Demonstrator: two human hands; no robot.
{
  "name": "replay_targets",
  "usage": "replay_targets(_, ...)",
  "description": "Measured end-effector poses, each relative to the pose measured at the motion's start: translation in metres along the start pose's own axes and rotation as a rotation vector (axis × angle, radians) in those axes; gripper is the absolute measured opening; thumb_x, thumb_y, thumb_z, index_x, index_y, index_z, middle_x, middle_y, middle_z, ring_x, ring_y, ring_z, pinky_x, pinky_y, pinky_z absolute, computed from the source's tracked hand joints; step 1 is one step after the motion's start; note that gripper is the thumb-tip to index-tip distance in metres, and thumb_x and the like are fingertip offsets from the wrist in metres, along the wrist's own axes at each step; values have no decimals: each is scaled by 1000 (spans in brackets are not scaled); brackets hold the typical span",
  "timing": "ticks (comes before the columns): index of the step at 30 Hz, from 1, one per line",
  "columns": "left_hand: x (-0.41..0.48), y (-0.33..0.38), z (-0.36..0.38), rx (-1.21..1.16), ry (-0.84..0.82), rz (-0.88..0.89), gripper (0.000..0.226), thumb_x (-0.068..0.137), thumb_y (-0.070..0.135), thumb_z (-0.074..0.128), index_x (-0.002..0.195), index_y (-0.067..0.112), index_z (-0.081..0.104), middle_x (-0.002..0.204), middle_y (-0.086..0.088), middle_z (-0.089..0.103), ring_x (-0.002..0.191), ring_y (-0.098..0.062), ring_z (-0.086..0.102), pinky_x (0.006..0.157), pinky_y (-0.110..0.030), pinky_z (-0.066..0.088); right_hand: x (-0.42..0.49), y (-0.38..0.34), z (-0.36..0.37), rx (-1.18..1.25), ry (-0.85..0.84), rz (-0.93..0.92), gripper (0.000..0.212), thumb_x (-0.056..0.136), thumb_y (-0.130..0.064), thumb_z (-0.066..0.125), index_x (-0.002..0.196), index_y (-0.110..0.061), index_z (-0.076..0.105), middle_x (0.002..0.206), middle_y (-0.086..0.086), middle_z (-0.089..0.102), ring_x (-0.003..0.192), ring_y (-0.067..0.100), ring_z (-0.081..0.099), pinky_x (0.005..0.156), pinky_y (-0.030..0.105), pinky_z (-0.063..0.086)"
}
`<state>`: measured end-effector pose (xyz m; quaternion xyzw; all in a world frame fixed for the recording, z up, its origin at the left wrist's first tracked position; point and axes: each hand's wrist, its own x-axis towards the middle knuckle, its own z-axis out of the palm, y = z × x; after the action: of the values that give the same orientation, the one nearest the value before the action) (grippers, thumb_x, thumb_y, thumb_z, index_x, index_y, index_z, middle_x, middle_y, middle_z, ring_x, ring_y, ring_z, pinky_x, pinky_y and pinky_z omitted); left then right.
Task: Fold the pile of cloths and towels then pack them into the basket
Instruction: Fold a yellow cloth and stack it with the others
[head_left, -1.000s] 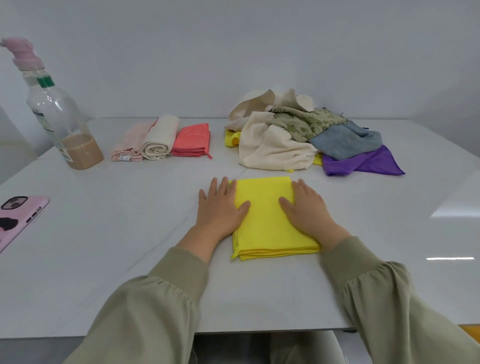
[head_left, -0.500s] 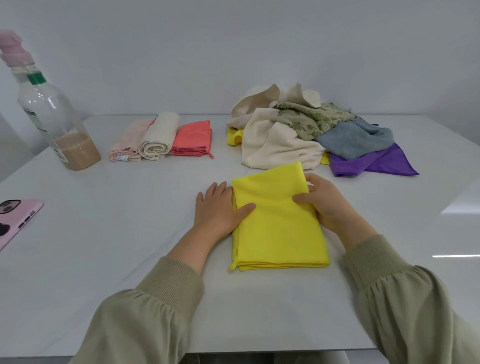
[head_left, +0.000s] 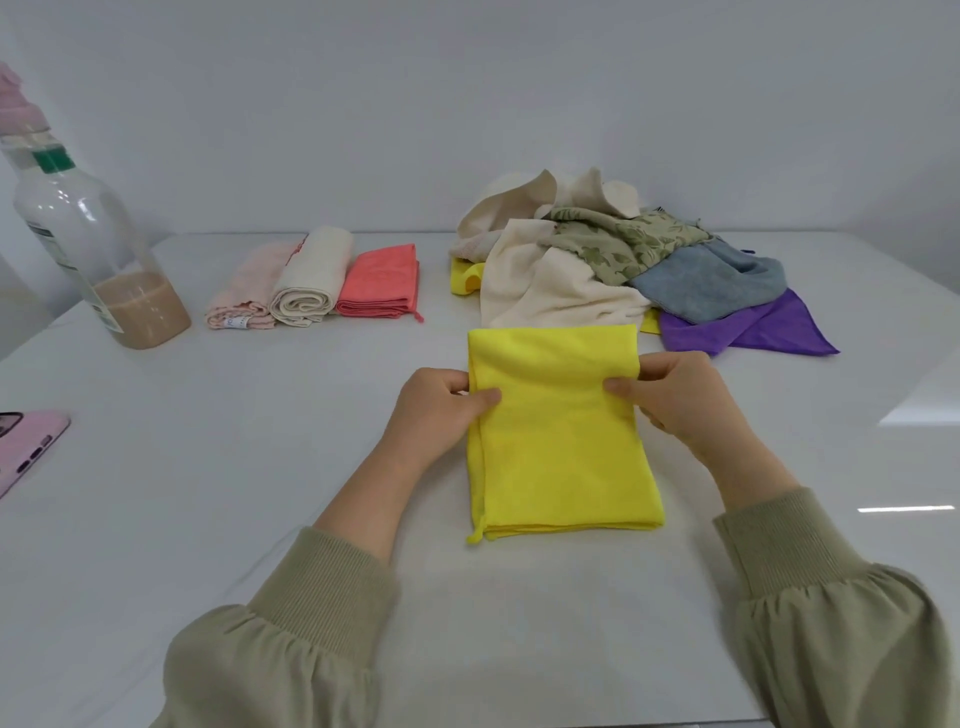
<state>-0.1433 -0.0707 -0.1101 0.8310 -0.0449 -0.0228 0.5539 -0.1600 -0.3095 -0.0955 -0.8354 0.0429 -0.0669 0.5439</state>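
Observation:
A folded yellow cloth (head_left: 558, 441) lies in the middle of the white table (head_left: 208, 493). My left hand (head_left: 439, 410) pinches its left edge near the far end, thumb on top. My right hand (head_left: 680, 400) pinches the right edge at the same height. The cloth's far end is lifted off the table between both hands. Behind it sits the unfolded pile (head_left: 613, 265): cream towels, a green patterned cloth, a grey-blue cloth, a purple cloth and a bit of yellow. At the back left lie three folded pieces: pale pink (head_left: 244, 291), cream (head_left: 311, 280), coral (head_left: 382, 286). No basket is in view.
A large clear bottle (head_left: 98, 254) with brown liquid stands at the far left. A pink phone (head_left: 26, 447) lies at the left edge. A wall runs close behind the table.
Both hands went from lying flat on the yellow cloth to pinching its side edges. The cloth's far end has risen off the table.

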Motion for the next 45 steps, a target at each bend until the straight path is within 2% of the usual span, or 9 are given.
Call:
replay_targets(4, -4, 4, -1, -109, -79, -114, 12, 96, 11, 54, 88, 11, 63, 52, 0, 65, 33, -9, 48, 37, -18, 36, -3, -2, 0, 202, -105, 138, 13, 90, -1, 59, 99, -7, 66, 59, 5, 64, 42, 13, 57, 42, 22, 47)
replay_targets(8, -4, 8, 1, -313, -70, -210, 14, 100, 12, 45, 103, 10, 59, 79, -5, 71, 52, -13, 67, 46, -20, 51, -1, 1, 6, 479, -225, 227, 23, 96, 4, 44, 108, -9, 58, 97, 11, 70, 79, 17, 72, 67, 23, 59)
replay_targets(14, 0, 3, -1, -704, -28, -419, 40, 102, 42, 33, 99, 12, 60, 87, -10, 69, 75, -22, 68, 61, -33, 55, 1, 5, 17, 605, -221, 233, 26, 96, 3, 37, 98, -4, 62, 113, 19, 63, 95, 20, 65, 88, 32, 53)
replay_targets(19, -4, 1, 4, -605, -35, -389, 12, 93, 17, 59, 81, 15, 60, 73, -4, 59, 56, -12, 59, 47, -23, 50, 2, 6, 23, 646, -165, 298, 33, 97, -22, 47, 75, -4, 62, 132, 16, 56, 97, 13, 60, 79, 29, 51)
replay_targets(22, -7, -2, 4, -581, -101, -317, 24, 87, -10, 56, 83, 15, 56, 70, -1, 49, 46, -6, 53, 40, -18, 46, -2, 9, 22, 565, -136, 262, 14, 90, 0, 56, 83, -6, 66, 140, 4, 50, 75, 7, 60, 52, 21, 47)
replay_targets(26, -7, -1, 0, -589, -166, -293, 39, 83, -20, 48, 93, 16, 58, 77, 0, 50, 54, -8, 50, 38, -17, 45, -4, 11, 18, 605, -191, 219, 43, 83, 23, 42, 92, -10, 67, 149, 0, 38, 92, 3, 59, 46, 18, 38)
replay_targets(31, -7, -2, -3, -520, -210, -298, 55, 76, -28, 37, 99, 16, 62, 96, 2, 59, 55, -8, 43, 35, -14, 34, -7, 12, 9, 319, -287, 69, 57, 77, 27, 41, 96, -19, 69, 155, -4, 24, 131, 5, 38, 67, 27, 39)
replay_targets(41, -1, -2, 1, -517, -37, -327, 20, 97, 28, 52, 111, 15, 58, 97, -2, 59, 60, -15, 57, 40, -21, 46, 2, 26, 25, 379, -72, 51, 50, 83, 17, 48, 92, -26, 71, 152, 1, 33, 133, 15, 41, 78, 22, 39)
replay_targets(45, 5, -5, 5, -413, 18, -230, 35, 88, 10, 65, 121, 18, 56, 96, -4, 60, 60, -14, 55, 40, -21, 47, 3, 28, 29, 378, -42, 58, 48, 83, 15, 50, 92, -27, 71, 153, 2, 32, 136, 13, 37, 96, 34, 40)
